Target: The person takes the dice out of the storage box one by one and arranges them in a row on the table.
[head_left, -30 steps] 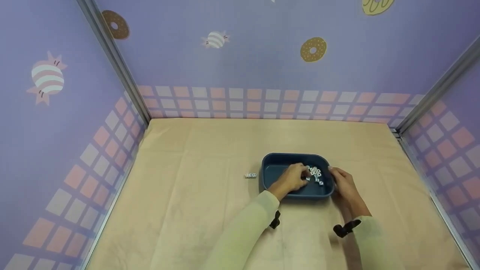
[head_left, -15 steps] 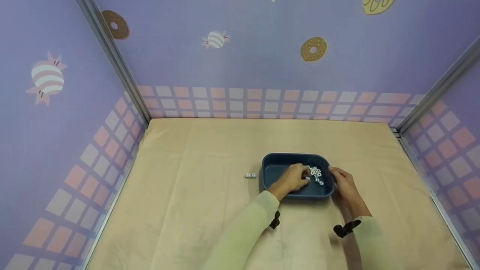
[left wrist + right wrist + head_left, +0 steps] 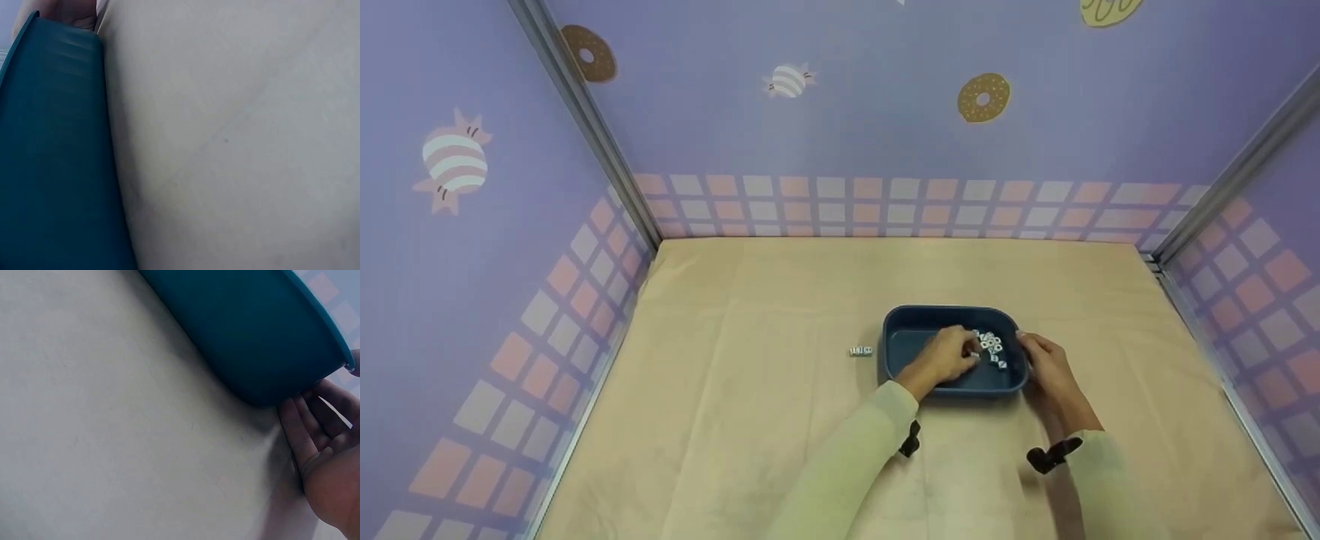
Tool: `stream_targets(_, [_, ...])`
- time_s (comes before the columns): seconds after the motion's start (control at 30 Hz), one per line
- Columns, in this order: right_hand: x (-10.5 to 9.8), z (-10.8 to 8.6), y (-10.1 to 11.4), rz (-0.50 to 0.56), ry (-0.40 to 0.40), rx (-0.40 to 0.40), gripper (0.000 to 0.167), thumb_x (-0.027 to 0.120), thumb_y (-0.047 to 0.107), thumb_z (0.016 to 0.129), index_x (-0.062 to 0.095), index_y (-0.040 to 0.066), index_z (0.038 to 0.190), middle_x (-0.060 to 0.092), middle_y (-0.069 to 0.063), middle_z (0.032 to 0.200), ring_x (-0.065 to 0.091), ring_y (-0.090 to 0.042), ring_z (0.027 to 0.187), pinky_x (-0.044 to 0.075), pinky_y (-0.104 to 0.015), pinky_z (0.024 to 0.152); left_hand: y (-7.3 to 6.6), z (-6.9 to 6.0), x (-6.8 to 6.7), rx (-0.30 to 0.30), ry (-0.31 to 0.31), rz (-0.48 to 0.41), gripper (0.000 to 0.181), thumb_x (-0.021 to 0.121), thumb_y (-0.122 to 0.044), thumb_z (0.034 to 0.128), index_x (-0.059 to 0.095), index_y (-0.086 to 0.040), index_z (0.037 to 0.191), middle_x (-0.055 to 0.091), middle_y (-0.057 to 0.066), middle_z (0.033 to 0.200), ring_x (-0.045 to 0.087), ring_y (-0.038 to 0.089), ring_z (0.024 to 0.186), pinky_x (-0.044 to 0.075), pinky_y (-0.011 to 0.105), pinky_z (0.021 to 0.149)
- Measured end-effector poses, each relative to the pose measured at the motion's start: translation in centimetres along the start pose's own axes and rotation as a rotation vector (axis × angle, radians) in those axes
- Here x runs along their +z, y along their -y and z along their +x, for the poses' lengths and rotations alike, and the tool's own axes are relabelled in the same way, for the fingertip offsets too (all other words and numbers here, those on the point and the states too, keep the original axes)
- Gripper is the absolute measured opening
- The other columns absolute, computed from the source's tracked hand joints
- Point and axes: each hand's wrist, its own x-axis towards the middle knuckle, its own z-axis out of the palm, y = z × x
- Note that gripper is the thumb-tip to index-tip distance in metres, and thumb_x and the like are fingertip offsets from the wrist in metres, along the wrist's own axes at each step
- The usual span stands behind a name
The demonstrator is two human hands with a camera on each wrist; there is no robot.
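In the head view, a dark blue bin (image 3: 910, 346) holds several small white cubes (image 3: 991, 344) on its right side. My left hand (image 3: 943, 357) reaches inside, thumb and fingers curled, pinching a partly hidden white cube (image 3: 975, 355). At the bin's right end, my right hand (image 3: 1051, 375) grips the wall. The right wrist view shows that hand (image 3: 332, 447) with its fingers against the outside of the bin (image 3: 247, 332) and the thumb at the rim. Only the bin's outer wall (image 3: 56, 152) and part of a hand (image 3: 73, 11) appear in the left wrist view.
A short row of small white cubes (image 3: 861, 351) lies on the beige cloth (image 3: 750, 390) left of the bin. Purple patterned walls (image 3: 870, 135) with grey metal corner posts (image 3: 585, 120) enclose the back and both sides.
The cube by my left fingertips has shifted slightly and is more covered by them. My right hand and the bin have stayed in place.
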Motion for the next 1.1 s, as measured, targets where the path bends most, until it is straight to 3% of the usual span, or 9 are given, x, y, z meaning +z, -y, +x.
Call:
stream_targets(0.1, [0.0, -0.1, 0.1, 0.015, 0.002, 0.003, 0.059, 0.05, 0.034, 0.113, 0.046, -0.007, 0.155, 0.039, -0.024, 0.164, 0.03, -0.032, 0.157, 0.019, -0.043, 0.13, 0.0, 0.0, -0.1, -0.005, 0.004, -0.01, 0.011, 0.075, -0.021, 0.1011, 0.078, -0.018, 0.112, 0.063, -0.005, 0.103, 0.06, 0.004, 0.09, 0.051, 0.017, 0.078])
stream_targets(0.33, [0.0, 0.1, -1.0, -0.063, -0.035, -0.043, 0.069, 0.054, 0.05, 0.109, 0.049, -0.003, 0.154, 0.045, -0.022, 0.161, 0.035, -0.033, 0.155, 0.021, -0.045, 0.129, 0.0, 0.0, 0.1, 0.006, -0.002, 0.0, 0.011, 0.075, -0.023, 0.1018, 0.078, -0.018, 0.111, 0.065, -0.006, 0.102, 0.06, 0.003, 0.09, 0.05, 0.016, 0.079])
stream_targets(0.5, [0.2, 0.2, -0.8, -0.055, -0.03, -0.038, 0.068, 0.054, 0.049, 0.11, 0.05, -0.003, 0.154, 0.043, -0.022, 0.163, 0.033, -0.034, 0.156, 0.021, -0.047, 0.129, 0.1, 0.0, 0.0, 0.014, -0.008, -0.037, 0.011, 0.074, -0.021, 0.1021, 0.077, -0.017, 0.112, 0.066, -0.006, 0.103, 0.061, 0.003, 0.09, 0.05, 0.016, 0.079])
stream_targets(0.7, [0.0, 0.4, -0.5, 0.004, -0.015, -0.004, 0.062, 0.052, 0.042, 0.112, 0.049, -0.003, 0.154, 0.042, -0.02, 0.164, 0.032, -0.03, 0.156, 0.021, -0.043, 0.129, -0.3, 0.1, -0.7, 0.074, -0.126, -0.156, 0.013, 0.074, -0.019, 0.1018, 0.077, -0.012, 0.112, 0.068, -0.001, 0.106, 0.063, 0.006, 0.093, 0.049, 0.013, 0.08])
stream_targets(0.8, [-0.1, 0.5, -0.4, -0.001, -0.008, 0.003, 0.063, 0.052, 0.043, 0.112, 0.047, -0.002, 0.156, 0.041, -0.02, 0.164, 0.033, -0.03, 0.156, 0.02, -0.044, 0.129, -1.0, -0.1, -1.5, 0.103, -0.185, -0.248, 0.013, 0.075, -0.016, 0.1009, 0.077, -0.009, 0.112, 0.069, 0.001, 0.107, 0.064, 0.005, 0.093, 0.052, 0.013, 0.082])
stream_targets(0.9, [-0.1, 0.5, -0.4, -0.024, -0.014, 0.003, 0.065, 0.052, 0.044, 0.112, 0.046, -0.002, 0.157, 0.041, -0.02, 0.165, 0.033, -0.031, 0.156, 0.02, -0.044, 0.129, -1.9, -0.5, -3.0, 0.163, -0.207, -0.322, 0.014, 0.075, -0.011, 0.1, 0.075, -0.004, 0.113, 0.07, 0.005, 0.108, 0.067, 0.009, 0.094, 0.055, 0.017, 0.084])
stream_targets(1.1, [-0.2, 0.6, -0.3, -0.043, -0.019, -0.01, 0.063, 0.052, 0.042, 0.112, 0.048, -0.004, 0.155, 0.041, -0.021, 0.164, 0.032, -0.031, 0.156, 0.021, -0.043, 0.129, -2.9, -2.4, -7.0, 0.249, -0.206, -0.354, 0.016, 0.077, -0.013, 0.0994, 0.075, -0.003, 0.112, 0.069, 0.005, 0.107, 0.068, 0.011, 0.094, 0.057, 0.021, 0.085])
